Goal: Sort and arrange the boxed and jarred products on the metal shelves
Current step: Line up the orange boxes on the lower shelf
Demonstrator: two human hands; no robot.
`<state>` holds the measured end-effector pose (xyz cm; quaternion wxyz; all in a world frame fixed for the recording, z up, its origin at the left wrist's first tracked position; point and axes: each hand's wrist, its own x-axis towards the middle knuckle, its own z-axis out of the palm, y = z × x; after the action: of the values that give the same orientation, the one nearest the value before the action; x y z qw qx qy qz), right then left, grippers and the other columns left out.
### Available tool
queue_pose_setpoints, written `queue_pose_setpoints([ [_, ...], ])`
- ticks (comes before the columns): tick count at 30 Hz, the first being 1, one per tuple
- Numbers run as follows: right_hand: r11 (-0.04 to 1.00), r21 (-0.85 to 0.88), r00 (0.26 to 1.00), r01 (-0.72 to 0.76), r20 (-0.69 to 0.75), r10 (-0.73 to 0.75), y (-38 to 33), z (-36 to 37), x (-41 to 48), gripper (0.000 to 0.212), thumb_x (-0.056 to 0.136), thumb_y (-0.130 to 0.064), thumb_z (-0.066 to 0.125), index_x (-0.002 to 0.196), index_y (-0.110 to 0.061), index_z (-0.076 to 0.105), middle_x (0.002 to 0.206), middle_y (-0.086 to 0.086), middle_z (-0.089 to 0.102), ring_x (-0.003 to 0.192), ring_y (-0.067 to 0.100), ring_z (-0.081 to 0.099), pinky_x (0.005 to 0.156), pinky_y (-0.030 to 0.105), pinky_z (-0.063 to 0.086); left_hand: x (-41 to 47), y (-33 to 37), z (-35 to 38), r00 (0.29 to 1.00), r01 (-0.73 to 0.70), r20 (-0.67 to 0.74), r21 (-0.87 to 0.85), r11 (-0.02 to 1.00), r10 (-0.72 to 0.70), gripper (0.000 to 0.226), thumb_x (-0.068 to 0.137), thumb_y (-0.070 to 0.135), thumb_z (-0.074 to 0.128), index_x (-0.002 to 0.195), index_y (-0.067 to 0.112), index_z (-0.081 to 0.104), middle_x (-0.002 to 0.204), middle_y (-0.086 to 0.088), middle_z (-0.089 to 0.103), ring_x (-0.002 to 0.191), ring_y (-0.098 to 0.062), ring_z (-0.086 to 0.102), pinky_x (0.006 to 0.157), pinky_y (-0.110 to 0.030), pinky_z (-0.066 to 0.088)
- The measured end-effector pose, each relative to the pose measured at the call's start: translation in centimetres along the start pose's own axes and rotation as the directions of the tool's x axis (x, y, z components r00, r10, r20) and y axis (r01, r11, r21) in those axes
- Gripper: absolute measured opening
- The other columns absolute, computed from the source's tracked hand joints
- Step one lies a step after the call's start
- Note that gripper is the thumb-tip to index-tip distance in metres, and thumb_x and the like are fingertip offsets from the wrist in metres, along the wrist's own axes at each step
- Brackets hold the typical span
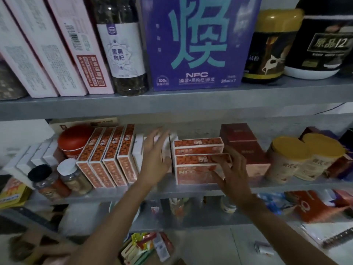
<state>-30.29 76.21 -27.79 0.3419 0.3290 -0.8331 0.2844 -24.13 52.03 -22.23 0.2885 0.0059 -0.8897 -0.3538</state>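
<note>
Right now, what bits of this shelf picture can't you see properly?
All head view.
- White box on the middle shelf: blurred, half behind the left hand.
- Stacked orange printed boxes: right hand covers their corner; gripping or just touching, unclear.
- Black round tub with white base: cut off by the top and right edges.
- Small bottles on the lowest shelf: dark, behind the metal shelf lip.

The grey metal shelf (172,104) looks matt and smooth. The orange-and-white cardboard boxes (107,155) show a slight sheen. The tall clear bottle of dark berries (124,81) is glossy, and its white paper label is matt.
</note>
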Motion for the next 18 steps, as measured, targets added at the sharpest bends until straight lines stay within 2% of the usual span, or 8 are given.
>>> queue_pose_setpoints([
  [2, 0.985, 0.171, 0.999, -0.024, 0.046, 0.016, -0.1, -0.2, -0.4, 0.047, 0.090, -0.033, 0.060, 0.134, -0.024, 0.045, 0.142, 0.015, 0.042, 0.130, 0.029, 0.042, 0.109, 0.031, 0.035, -3.2, 1.7, 2.1, 0.980, 0.102, -0.159, -0.125, 0.987, -0.121, 0.060, 0.074, -0.007, 0.064, 0.128, 0.017, 0.054, 0.132, -0.001, 0.039, 0.129, -0.015, 0.034, 0.111, -0.038, 0.035],
  [4, 0.940, 0.341, 0.999, -0.029, 0.050, 0.012, 0.0, -0.5, -0.8, 0.045, 0.090, -0.025, 0.063, 0.132, -0.019, 0.048, 0.140, 0.005, 0.041, 0.131, 0.015, 0.041, 0.109, 0.022, 0.035, -5.2, 3.1, 3.7, 0.953, 0.160, -0.225, -0.198, 0.967, -0.204, 0.055, 0.075, -0.011, 0.067, 0.118, 0.021, 0.054, 0.117, 0.002, 0.048, 0.117, -0.017, 0.045, 0.100, -0.037, 0.042],
  [6, 0.888, 0.453, 0.996, -0.080, 0.059, 0.059, 0.1, -1.0, -1.1, 0.047, 0.084, -0.013, 0.074, 0.125, -0.019, 0.053, 0.133, -0.006, 0.046, 0.126, 0.001, 0.040, 0.105, 0.014, 0.034, -6.1, 4.0, 4.6, 0.952, 0.192, -0.183, -0.271, 0.943, -0.246, 0.054, 0.073, -0.013, 0.065, 0.109, 0.027, 0.054, 0.108, 0.010, 0.052, 0.111, -0.007, 0.052, 0.094, -0.031, 0.045],
  [9, 0.782, 0.555, 0.959, -0.283, 0.157, 0.236, -0.6, -2.6, -1.1, 0.060, 0.073, -0.016, 0.080, 0.113, -0.047, 0.049, 0.119, -0.030, 0.049, 0.115, 0.004, 0.048, 0.098, 0.026, 0.042, -7.3, 4.9, 4.7, 0.939, 0.320, 0.012, -0.391, 0.863, -0.342, 0.043, 0.085, 0.007, 0.071, 0.112, 0.034, 0.051, 0.113, 0.015, 0.058, 0.103, 0.014, 0.056, 0.084, -0.006, 0.043],
  [11, 0.649, 0.632, 0.902, -0.424, 0.233, 0.363, -1.1, -4.2, -0.6, 0.056, 0.067, -0.024, 0.079, 0.106, -0.052, 0.051, 0.113, -0.030, 0.054, 0.110, 0.007, 0.055, 0.092, 0.031, 0.048, -7.7, 5.3, 4.7, 0.897, 0.428, 0.087, -0.415, 0.803, -0.433, 0.041, 0.085, 0.023, 0.073, 0.120, 0.027, 0.052, 0.117, 0.011, 0.063, 0.106, 0.006, 0.060, 0.086, -0.013, 0.049],
  [14, 0.566, 0.696, 0.876, -0.442, 0.201, 0.438, -0.5, -6.5, 0.9, 0.055, 0.061, -0.016, 0.085, 0.099, -0.044, 0.057, 0.108, -0.026, 0.057, 0.101, -0.001, 0.060, 0.082, 0.020, 0.052, -7.8, 7.1, 5.0, 0.862, 0.480, 0.076, -0.443, 0.757, -0.502, 0.027, 0.081, 0.039, 0.065, 0.105, 0.027, 0.059, 0.095, 0.010, 0.073, 0.090, -0.002, 0.069, 0.071, -0.017, 0.055],
  [16, 0.470, 0.756, 0.858, -0.455, 0.232, 0.458, 0.0, -8.0, 1.9, 0.066, 0.066, -0.002, 0.085, 0.108, -0.044, 0.054, 0.113, -0.009, 0.062, 0.100, 0.003, 0.064, 0.080, 0.019, 0.054, -7.6, 9.0, 5.6, 0.846, 0.494, 0.034, -0.429, 0.757, -0.533, 0.018, 0.085, 0.042, 0.059, 0.096, 0.028, 0.060, 0.084, 0.011, 0.072, 0.076, 0.004, 0.069, 0.062, -0.009, 0.050],
  [18, 0.277, 0.782, 0.768, -0.558, 0.361, 0.528, 0.6, -9.1, 2.4, 0.073, 0.074, 0.002, 0.079, 0.126, -0.034, 0.043, 0.114, 0.000, 0.064, 0.097, 0.006, 0.066, 0.077, 0.021, 0.055, -7.7, 10.5, 6.4, 0.817, 0.532, -0.018, -0.362, 0.765, -0.577, 0.014, 0.093, 0.040, 0.056, 0.093, 0.027, 0.059, 0.084, 0.012, 0.069, 0.069, 0.007, 0.066, 0.058, -0.006, 0.047],
])
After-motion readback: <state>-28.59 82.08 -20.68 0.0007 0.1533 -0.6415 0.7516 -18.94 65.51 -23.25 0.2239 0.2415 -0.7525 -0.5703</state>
